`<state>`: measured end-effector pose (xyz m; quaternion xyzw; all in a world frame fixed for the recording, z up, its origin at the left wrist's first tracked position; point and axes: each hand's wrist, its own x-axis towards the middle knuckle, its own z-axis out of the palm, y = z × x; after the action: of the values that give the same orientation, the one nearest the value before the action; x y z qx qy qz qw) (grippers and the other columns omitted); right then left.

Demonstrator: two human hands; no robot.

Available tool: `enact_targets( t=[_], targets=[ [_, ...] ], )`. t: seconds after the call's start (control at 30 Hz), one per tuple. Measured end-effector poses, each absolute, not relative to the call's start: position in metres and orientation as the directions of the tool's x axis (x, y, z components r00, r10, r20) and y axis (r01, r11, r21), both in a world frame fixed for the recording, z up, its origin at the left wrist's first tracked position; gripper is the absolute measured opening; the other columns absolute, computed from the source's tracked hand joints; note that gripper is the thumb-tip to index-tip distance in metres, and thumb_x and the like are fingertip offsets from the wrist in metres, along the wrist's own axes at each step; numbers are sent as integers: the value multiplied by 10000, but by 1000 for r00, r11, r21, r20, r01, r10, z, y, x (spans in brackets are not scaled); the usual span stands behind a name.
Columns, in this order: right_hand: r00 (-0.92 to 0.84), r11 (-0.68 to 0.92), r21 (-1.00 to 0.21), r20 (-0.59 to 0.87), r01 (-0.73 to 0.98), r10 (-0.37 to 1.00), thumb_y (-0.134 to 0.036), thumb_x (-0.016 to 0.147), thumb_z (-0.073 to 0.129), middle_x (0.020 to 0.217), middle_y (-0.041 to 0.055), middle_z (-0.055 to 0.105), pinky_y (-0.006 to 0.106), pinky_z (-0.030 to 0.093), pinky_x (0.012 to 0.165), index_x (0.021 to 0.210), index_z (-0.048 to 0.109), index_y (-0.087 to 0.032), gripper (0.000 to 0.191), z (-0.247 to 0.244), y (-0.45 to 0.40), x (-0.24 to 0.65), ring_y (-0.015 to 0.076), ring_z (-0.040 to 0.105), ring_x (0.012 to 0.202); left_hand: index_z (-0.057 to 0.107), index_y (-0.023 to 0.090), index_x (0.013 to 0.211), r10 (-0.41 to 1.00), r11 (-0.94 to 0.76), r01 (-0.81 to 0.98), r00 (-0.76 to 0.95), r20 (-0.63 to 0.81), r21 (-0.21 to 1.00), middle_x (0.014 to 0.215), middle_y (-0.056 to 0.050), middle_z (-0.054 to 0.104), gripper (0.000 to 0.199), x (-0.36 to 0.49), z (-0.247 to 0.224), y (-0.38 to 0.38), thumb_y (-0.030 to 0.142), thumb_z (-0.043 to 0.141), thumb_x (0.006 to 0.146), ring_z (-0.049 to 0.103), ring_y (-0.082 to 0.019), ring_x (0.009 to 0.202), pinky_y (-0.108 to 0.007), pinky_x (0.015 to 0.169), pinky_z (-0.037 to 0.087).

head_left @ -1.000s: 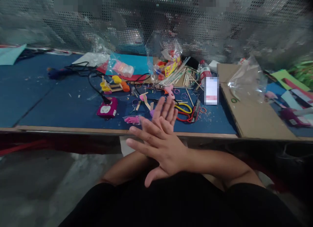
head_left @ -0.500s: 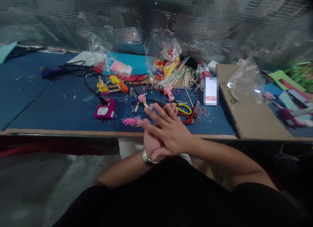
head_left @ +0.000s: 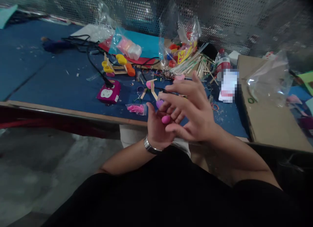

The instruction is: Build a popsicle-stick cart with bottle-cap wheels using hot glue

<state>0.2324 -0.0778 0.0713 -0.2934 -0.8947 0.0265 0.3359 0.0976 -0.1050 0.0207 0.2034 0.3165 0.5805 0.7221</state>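
A small, smooth pink clay ball (head_left: 166, 119) rests on the palm of my left hand (head_left: 157, 130), which is turned up with its thumb out and fingers loosely curled. Over it, my right hand (head_left: 197, 111) is raised with fingers apart and nothing in it; its thumb tip is near the ball. Just beyond the hands are a purple clay piece (head_left: 159, 104) and a joined craft-stick piece (head_left: 153, 90) with pink clay at one end. A plastic packet of pink clay (head_left: 136, 109) lies left of my left hand.
A magenta box with a black cable (head_left: 109, 91) sits left on the blue table (head_left: 58, 86). Behind are a stick build with yellow and orange clay (head_left: 118, 65), plastic bags, loose sticks (head_left: 201, 65) and a bottle (head_left: 223, 61). At right are a phone (head_left: 228, 86) and cardboard (head_left: 271, 122).
My hands were pressed palm to palm. Now my right hand has lifted off to the right, and the pink clay ball shows on my left palm. The view has tilted downward.
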Motion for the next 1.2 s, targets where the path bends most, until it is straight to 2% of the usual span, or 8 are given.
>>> enact_targets(
  t=[0.17,0.57,0.7,0.8,0.9,1.0,1.1,1.2],
  targets=[
    [-551,849,-195,685,492,476,-459,1035,823,1596,159,696,714,517,1334,1615,688,-328,610,59,-86,252,458,635,1526,797,238,1369,975,207,-853,140,-172,478,1433,-132,840,905,85,21,-100,847,155,1182,694,-362,1595,-519,1239,670],
    [-637,829,-127,580,545,508,-516,1117,726,1804,0,577,678,367,1502,1786,519,-520,700,28,-90,248,419,468,1759,766,344,1509,981,191,-822,157,-110,536,1538,-74,803,847,79,26,-106,789,115,1201,727,-330,1561,-470,1184,718],
    [-613,819,-186,579,542,538,-406,1117,710,1757,-60,629,687,375,1494,1649,665,-581,562,23,-92,242,395,479,1756,797,311,1390,994,99,-829,107,-17,550,1528,-80,804,711,77,23,-110,768,282,1211,783,-310,1462,-444,1174,710],
    [-541,845,-203,689,495,482,-361,1078,797,1591,26,761,649,513,1398,1430,829,-420,359,27,-94,238,383,587,1654,801,319,1380,994,-44,-792,27,107,608,1506,-76,800,662,77,21,-111,827,437,1163,788,-304,1400,-444,1153,695],
    [-470,862,-323,735,391,489,-405,1040,881,1399,69,850,603,595,1300,1311,847,-331,283,36,-90,241,350,715,1492,792,306,1332,969,-247,-690,-156,194,680,1481,-84,790,718,68,21,-99,896,440,1126,767,-296,1351,-411,1093,669],
    [-384,750,-589,645,300,661,-468,1017,912,1237,79,877,515,686,1139,1310,847,-293,348,45,-79,252,296,834,1205,728,279,1255,879,-466,-523,-363,309,714,1374,-73,782,657,39,20,-71,832,384,1170,729,-305,1331,-445,1086,623],
    [-304,639,-733,569,233,764,-512,974,946,1177,69,852,422,719,988,1419,814,-264,526,51,-58,262,241,830,1035,681,293,1372,838,-543,-227,-197,508,808,1429,-4,735,377,-5,16,-30,537,743,1092,681,-298,1342,-512,1270,523],
    [-339,636,-735,552,233,762,-524,941,971,1141,42,831,387,703,933,1437,832,-282,569,57,-32,268,219,804,1003,612,282,1551,821,-564,82,161,548,821,1502,-53,731,796,-41,16,5,272,946,828,650,-352,1388,-591,1381,427]
  ],
)
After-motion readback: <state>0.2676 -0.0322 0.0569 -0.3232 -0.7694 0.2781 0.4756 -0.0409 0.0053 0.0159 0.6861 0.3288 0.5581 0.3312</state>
